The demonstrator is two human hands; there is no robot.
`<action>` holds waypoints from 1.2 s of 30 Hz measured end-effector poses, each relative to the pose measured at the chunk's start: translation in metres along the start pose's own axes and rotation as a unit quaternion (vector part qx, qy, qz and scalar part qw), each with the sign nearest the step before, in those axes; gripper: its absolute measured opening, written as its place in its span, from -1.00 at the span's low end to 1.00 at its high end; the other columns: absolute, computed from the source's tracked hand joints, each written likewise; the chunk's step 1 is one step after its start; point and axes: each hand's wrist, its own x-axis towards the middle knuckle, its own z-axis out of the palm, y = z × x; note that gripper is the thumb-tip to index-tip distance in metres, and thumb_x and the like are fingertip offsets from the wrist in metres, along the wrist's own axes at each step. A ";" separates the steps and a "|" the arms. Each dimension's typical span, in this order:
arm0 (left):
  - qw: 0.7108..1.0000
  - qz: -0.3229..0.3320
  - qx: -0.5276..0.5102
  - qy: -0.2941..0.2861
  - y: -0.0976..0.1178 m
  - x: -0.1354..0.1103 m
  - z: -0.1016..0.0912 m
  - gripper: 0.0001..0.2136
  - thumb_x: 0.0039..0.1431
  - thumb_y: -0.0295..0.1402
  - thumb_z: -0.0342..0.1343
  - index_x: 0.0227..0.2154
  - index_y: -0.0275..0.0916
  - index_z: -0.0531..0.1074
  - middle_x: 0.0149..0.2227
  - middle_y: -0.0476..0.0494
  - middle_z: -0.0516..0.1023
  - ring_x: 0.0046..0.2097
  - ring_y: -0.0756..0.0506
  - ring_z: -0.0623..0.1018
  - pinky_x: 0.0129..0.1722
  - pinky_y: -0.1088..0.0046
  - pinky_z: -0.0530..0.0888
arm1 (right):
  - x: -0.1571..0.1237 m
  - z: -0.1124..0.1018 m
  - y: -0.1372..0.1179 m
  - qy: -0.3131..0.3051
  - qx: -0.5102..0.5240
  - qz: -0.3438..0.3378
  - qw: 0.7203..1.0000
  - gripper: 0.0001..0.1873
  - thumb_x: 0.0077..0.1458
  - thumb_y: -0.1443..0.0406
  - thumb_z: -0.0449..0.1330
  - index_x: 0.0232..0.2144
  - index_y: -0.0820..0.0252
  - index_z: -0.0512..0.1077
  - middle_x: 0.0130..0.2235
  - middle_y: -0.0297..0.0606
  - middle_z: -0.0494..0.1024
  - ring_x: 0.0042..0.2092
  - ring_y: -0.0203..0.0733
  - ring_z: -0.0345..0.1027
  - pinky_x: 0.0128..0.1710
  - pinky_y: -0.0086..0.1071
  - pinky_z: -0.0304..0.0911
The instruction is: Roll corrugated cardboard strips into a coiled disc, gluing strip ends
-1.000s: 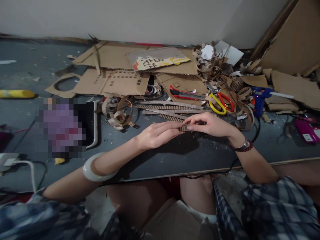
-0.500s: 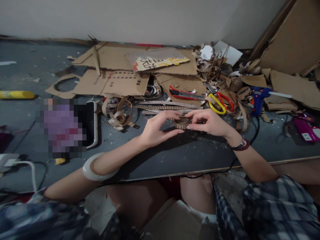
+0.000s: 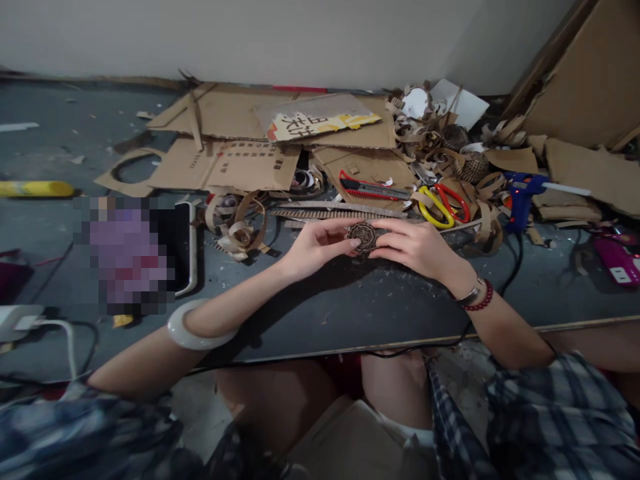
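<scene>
Between my two hands is a round coil of rolled corrugated cardboard (image 3: 363, 238), its spiral face turned up toward me. My left hand (image 3: 323, 247) grips its left side, thumb on the coil's face and fingers behind. My right hand (image 3: 417, 247) is closed on the right side, with its fingertips against the rim. Just behind the hands lie corrugated cardboard strips (image 3: 345, 212). Yellow-and-red handled scissors (image 3: 440, 207) and a red-and-black utility knife (image 3: 373, 188) rest a little farther back.
A blue hot glue gun (image 3: 523, 197) stands at the right near a purple device (image 3: 620, 257). Loose cardboard curls (image 3: 245, 227) and a phone (image 3: 187, 250) lie to the left. Flat cardboard sheets (image 3: 240, 163) cover the back, beside heaped scraps (image 3: 450, 140).
The cardboard coil has been tilted up, so its spiral face now shows. My left fingers and thumb have closed on it, and my right hand has shifted around its rim.
</scene>
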 end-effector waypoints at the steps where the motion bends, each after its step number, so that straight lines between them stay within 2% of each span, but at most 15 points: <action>1: 1.000 0.003 0.011 0.000 0.000 0.000 -0.001 -0.50 0.00 -0.25 0.29 0.02 -0.30 0.44 -0.38 -0.14 0.61 -0.40 -0.02 0.57 -0.31 0.46 0.53 | 0.000 -0.001 0.000 -0.011 0.001 0.002 1.000 -0.74 0.21 0.19 0.08 -0.30 0.21 0.50 0.05 -0.14 0.49 -0.07 -0.12 0.48 -0.11 -0.27 0.39; 5: 0.998 0.014 0.054 -0.013 0.000 0.001 -0.003 -0.52 0.03 -0.26 0.26 0.03 -0.31 0.44 -0.40 -0.14 0.61 -0.44 -0.01 0.55 -0.39 0.50 0.48 | 0.001 -0.005 0.000 -0.048 0.025 0.023 0.998 -0.79 0.22 0.21 0.08 -0.29 0.19 0.47 0.06 -0.15 0.47 -0.03 -0.10 0.45 -0.07 -0.24 0.35; 7: 0.998 0.021 0.057 -0.033 0.001 0.002 -0.003 -0.53 0.05 -0.27 0.25 0.03 -0.30 0.44 -0.31 -0.17 0.62 -0.43 -0.01 0.54 -0.36 0.49 0.48 | 0.001 -0.006 0.001 -0.052 0.054 0.044 0.996 -0.81 0.19 0.22 0.12 -0.23 0.19 0.45 0.02 -0.15 0.49 -0.03 -0.10 0.44 -0.07 -0.25 0.34; 10: 0.996 0.036 0.048 -0.067 0.001 0.001 -0.005 -0.56 0.07 -0.29 0.23 0.03 -0.28 0.44 -0.18 -0.21 0.60 -0.42 0.01 0.53 -0.32 0.45 0.49 | 0.002 -0.006 0.000 -0.048 0.077 0.069 0.994 -0.62 0.13 0.16 0.18 -0.04 0.21 0.36 -0.01 -0.13 0.51 -0.04 -0.11 0.45 -0.09 -0.28 0.35; 13: 0.994 0.038 0.049 -0.090 0.001 0.000 -0.006 -0.60 0.11 -0.29 0.18 0.03 -0.28 0.44 -0.20 -0.22 0.60 -0.42 0.01 0.51 -0.34 0.45 0.48 | 0.002 -0.005 -0.002 -0.050 0.063 0.062 0.995 -0.47 0.11 0.09 0.19 0.07 0.23 0.30 0.04 -0.10 0.48 -0.01 -0.08 0.43 -0.04 -0.26 0.34; 18: 0.992 0.041 0.064 -0.102 -0.001 -0.001 -0.006 -0.61 0.14 -0.27 0.15 0.03 -0.28 0.44 -0.24 -0.18 0.60 -0.41 0.01 0.50 -0.37 0.50 0.47 | 0.002 -0.003 -0.004 -0.061 0.045 0.059 0.995 -0.41 0.12 0.02 0.14 0.10 0.26 0.31 0.08 -0.07 0.45 0.08 -0.03 0.37 0.03 -0.21 0.33; 22: 0.991 0.048 0.064 -0.104 -0.003 -0.002 -0.005 -0.59 0.14 -0.25 0.17 0.03 -0.29 0.44 -0.24 -0.19 0.60 -0.38 -0.01 0.52 -0.35 0.50 0.48 | 0.003 -0.004 -0.004 -0.089 0.036 0.059 0.994 -0.41 0.15 0.06 0.12 0.16 0.21 0.26 0.16 -0.11 0.37 0.09 -0.03 0.36 0.02 -0.18 0.35; 25: 0.994 0.041 0.056 -0.088 -0.002 -0.001 -0.005 -0.57 0.12 -0.24 0.19 0.03 -0.31 0.43 -0.21 -0.22 0.59 -0.39 -0.01 0.52 -0.34 0.47 0.50 | 0.002 -0.004 -0.003 -0.072 0.057 0.053 0.994 -0.48 0.16 0.12 0.14 0.11 0.20 0.31 0.14 -0.12 0.39 0.08 -0.06 0.36 0.04 -0.18 0.34; 28: 0.998 0.021 0.024 -0.056 0.001 0.000 -0.003 -0.53 0.09 -0.22 0.21 0.04 -0.36 0.42 -0.15 -0.26 0.58 -0.39 0.00 0.52 -0.30 0.44 0.51 | 0.001 0.000 -0.003 -0.014 0.057 0.054 0.997 -0.53 0.13 0.14 0.18 0.03 0.26 0.36 0.08 -0.08 0.44 0.07 -0.07 0.37 0.04 -0.21 0.33; 31: 1.000 0.000 -0.007 -0.024 0.002 -0.001 0.004 -0.47 0.02 -0.20 0.27 0.03 -0.40 0.41 -0.23 -0.24 0.60 -0.37 -0.02 0.54 -0.29 0.44 0.51 | 0.001 0.006 -0.004 0.037 0.020 0.066 0.997 -0.57 0.12 0.10 0.17 -0.08 0.30 0.39 -0.02 -0.03 0.49 -0.07 -0.10 0.45 -0.16 -0.29 0.38; 33: 1.000 0.002 0.000 0.023 0.000 -0.002 0.010 -0.41 -0.09 -0.22 0.35 0.02 -0.38 0.40 -0.34 -0.15 0.60 -0.40 -0.01 0.54 -0.33 0.47 0.50 | 0.001 0.010 -0.006 0.050 -0.004 0.079 0.996 -0.58 0.12 0.04 0.14 -0.18 0.30 0.40 -0.10 -0.03 0.51 -0.20 -0.13 0.46 -0.30 -0.32 0.36; 36: 0.998 -0.001 -0.007 0.069 -0.003 -0.005 0.018 -0.45 -0.18 -0.23 0.39 -0.10 -0.37 0.45 -0.33 -0.15 0.61 -0.37 -0.04 0.56 -0.32 0.46 0.51 | 0.002 0.014 -0.007 0.047 -0.033 0.092 0.994 -0.55 0.11 -0.03 0.11 -0.26 0.27 0.38 -0.17 -0.03 0.51 -0.24 -0.12 0.44 -0.35 -0.33 0.31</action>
